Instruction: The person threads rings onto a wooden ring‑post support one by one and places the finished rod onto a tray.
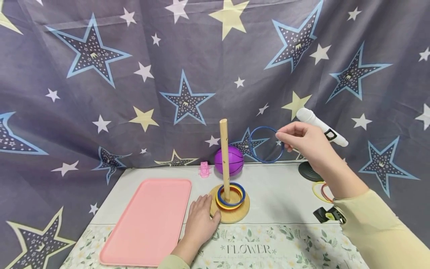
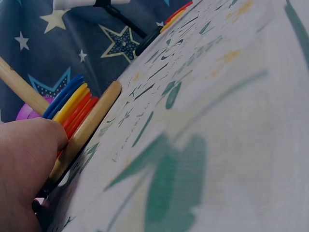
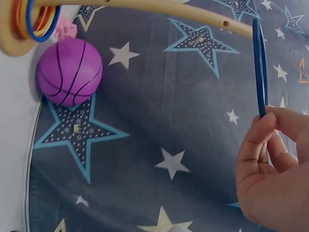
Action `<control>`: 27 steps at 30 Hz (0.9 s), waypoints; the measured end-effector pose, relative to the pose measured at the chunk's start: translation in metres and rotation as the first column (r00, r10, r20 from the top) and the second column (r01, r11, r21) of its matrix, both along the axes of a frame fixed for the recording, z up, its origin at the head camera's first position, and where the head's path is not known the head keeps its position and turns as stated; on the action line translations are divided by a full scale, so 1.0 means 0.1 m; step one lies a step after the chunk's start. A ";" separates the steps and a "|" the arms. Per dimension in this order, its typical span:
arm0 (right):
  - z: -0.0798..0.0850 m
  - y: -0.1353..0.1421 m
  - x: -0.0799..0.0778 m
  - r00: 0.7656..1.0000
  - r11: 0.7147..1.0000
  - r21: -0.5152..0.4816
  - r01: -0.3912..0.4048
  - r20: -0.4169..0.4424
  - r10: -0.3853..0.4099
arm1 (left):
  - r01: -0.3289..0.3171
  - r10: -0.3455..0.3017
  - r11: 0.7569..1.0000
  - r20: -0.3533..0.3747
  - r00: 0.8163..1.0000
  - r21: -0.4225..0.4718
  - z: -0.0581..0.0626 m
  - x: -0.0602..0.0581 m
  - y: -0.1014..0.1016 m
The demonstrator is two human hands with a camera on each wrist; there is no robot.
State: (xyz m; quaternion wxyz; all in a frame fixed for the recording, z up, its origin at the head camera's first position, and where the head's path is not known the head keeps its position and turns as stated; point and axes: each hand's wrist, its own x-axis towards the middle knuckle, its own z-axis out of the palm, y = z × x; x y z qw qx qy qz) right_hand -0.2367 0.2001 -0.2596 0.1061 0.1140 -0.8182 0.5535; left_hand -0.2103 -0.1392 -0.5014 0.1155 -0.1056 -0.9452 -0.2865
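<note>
My right hand [image 1: 304, 140] is raised at the right and pinches a blue ring [image 3: 257, 67] between thumb and fingers. In the head view the ring hangs in the air right of a wooden post [image 1: 224, 149], well above the table. The post stands upright on a round wooden base [image 1: 231, 218]. Several rings in blue, yellow and red lie stacked around its foot, the blue ring [image 1: 245, 193] uppermost. My left hand [image 1: 200, 218] rests at the left edge of the base, its fingers extended and its thumb touching the front.
Left lies a pink tray [image 1: 147, 220]. Behind the post sit a purple ball [image 1: 236, 160] and a small pink toy [image 1: 204, 169]. At right are a black round base [image 1: 307, 171], a white microphone-shaped piece [image 1: 312, 118], a yellow ring [image 1: 315, 192] and a red ring [image 1: 323, 192].
</note>
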 end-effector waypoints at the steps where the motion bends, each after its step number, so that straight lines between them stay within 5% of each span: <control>1: 0.02 -0.03 -0.01 1.000 1.000 -0.009 -0.007 0.000 0.007 | 0.000 0.000 1.000 -0.001 1.000 -0.001 0.00 0.00 0.00; 27: 0.25 -0.68 -0.21 0.994 0.969 -0.222 -0.105 -0.044 0.098 | -0.001 0.001 1.000 0.008 1.000 0.005 0.02 0.01 0.02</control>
